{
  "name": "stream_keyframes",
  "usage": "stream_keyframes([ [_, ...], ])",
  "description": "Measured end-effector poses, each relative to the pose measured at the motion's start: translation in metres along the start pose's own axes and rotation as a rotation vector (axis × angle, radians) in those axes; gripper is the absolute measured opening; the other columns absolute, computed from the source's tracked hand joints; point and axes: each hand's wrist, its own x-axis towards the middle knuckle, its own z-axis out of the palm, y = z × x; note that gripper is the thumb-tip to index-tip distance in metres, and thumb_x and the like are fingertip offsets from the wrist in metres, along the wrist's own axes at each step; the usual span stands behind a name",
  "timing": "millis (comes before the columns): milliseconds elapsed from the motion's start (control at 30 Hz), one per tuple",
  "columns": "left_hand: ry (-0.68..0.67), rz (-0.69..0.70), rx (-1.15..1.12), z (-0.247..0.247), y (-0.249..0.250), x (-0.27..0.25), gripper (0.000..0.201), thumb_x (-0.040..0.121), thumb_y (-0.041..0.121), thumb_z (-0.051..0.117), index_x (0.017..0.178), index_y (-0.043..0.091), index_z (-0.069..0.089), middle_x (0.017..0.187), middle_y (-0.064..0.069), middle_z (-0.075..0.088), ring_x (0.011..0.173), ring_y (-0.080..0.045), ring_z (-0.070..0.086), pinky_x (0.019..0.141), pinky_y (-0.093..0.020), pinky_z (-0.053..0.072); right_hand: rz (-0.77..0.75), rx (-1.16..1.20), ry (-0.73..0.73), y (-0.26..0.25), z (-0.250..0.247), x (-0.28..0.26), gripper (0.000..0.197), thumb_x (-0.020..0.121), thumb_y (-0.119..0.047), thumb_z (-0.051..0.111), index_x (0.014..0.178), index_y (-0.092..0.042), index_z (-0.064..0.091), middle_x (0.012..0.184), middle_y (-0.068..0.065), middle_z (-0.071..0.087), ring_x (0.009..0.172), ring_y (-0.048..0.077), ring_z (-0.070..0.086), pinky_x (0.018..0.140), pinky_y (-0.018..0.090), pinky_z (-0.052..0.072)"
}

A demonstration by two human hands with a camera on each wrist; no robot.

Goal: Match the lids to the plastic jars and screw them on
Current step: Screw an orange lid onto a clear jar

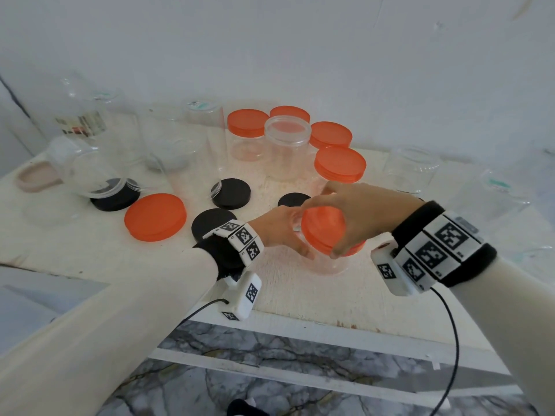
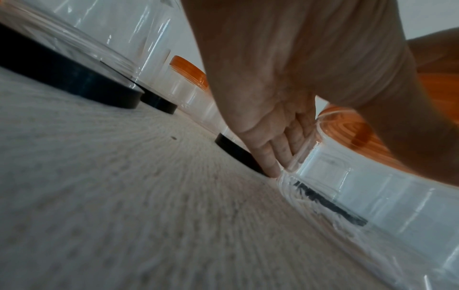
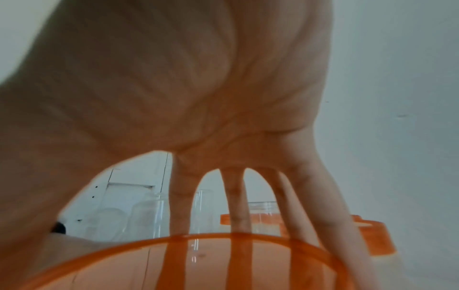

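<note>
A clear plastic jar stands near the table's front edge with an orange lid on its mouth. My right hand arches over that lid, fingers and thumb curled round its rim; in the right wrist view the fingers reach down the far side of the orange lid. My left hand grips the jar's side from the left; in the left wrist view its fingers wrap the clear wall of the jar, little finger down at the tabletop.
A loose orange lid and several black lids lie left of the hands. Several orange-lidded jars and one open jar stand behind. Clear open jars crowd the left and right. The table's front edge is close below.
</note>
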Motion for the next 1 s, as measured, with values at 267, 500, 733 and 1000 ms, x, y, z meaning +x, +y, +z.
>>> stream_keyframes([
  [267, 0.034, 0.034, 0.088, 0.002, 0.005, -0.002, 0.075, 0.062, 0.014, 0.085, 0.128, 0.016, 0.049, 0.117, 0.009, 0.059, 0.112, -0.006, 0.054, 0.100, -0.023, 0.039, 0.063, 0.007, 0.053, -0.002, 0.003, 0.000, 0.093, 0.056, -0.057, 0.076, 0.136, -0.043, 0.032, 0.123, -0.006, 0.043, 0.104, 0.016, 0.047, 0.081, 0.031, 0.046],
  [500, 0.028, 0.037, 0.067, 0.002, 0.003, -0.004, 0.075, 0.063, 0.015, 0.085, 0.127, 0.023, 0.047, 0.114, 0.014, 0.058, 0.106, 0.001, 0.054, 0.091, -0.012, 0.040, 0.134, 0.054, 0.044, -0.002, 0.014, -0.006, 0.096, 0.063, -0.055, 0.074, 0.141, -0.049, 0.017, 0.134, 0.000, 0.036, 0.119, 0.021, 0.037, 0.094, 0.038, 0.043],
  [733, -0.142, 0.127, 0.101, -0.011, 0.006, 0.003, 0.076, 0.070, 0.018, 0.081, 0.135, 0.027, 0.041, 0.135, 0.012, 0.049, 0.126, -0.003, 0.042, 0.103, -0.021, 0.033, 0.176, 0.215, 0.133, 0.008, 0.022, -0.023, 0.097, 0.060, -0.050, 0.078, 0.138, -0.052, 0.020, 0.128, -0.007, 0.033, 0.111, 0.014, 0.031, 0.097, 0.038, 0.041],
  [1000, 0.297, 0.391, 0.414, -0.031, 0.016, 0.036, 0.036, 0.081, 0.012, 0.070, 0.116, 0.007, 0.060, 0.115, -0.004, 0.062, 0.102, -0.009, 0.052, 0.086, -0.005, 0.037, 0.421, 0.286, 0.404, 0.051, 0.017, -0.059, 0.097, 0.055, -0.048, 0.080, 0.135, -0.053, 0.026, 0.127, -0.009, 0.033, 0.115, 0.015, 0.033, 0.098, 0.040, 0.039],
])
